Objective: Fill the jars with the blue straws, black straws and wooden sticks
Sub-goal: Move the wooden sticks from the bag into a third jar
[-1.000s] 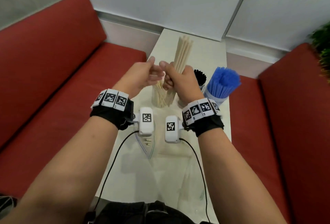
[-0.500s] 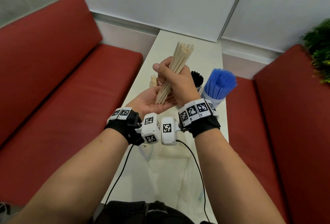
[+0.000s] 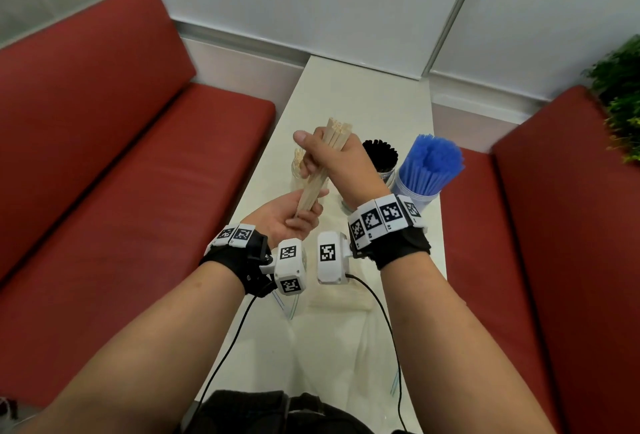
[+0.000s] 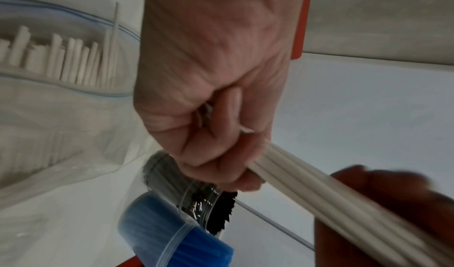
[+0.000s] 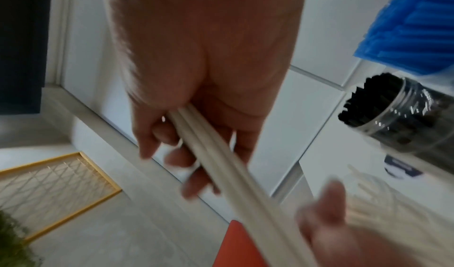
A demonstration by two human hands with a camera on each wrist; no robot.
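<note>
Right hand gripping wooden sticks, left palm beneath

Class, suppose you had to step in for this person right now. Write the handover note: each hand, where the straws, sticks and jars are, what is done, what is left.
Right hand: grips a bundle of wooden sticks, tilted above the table.
Left hand: palm up, open under the bundle's lower ends.
Stick jar: behind the hands, already holding some sticks.
Black straws: standing in their jar.
Blue straws: standing in their jar, plastic bag around them.
Done: black and blue look loaded.
Left: put the held bundle into the stick jar; the bag probably needs removing.
</note>
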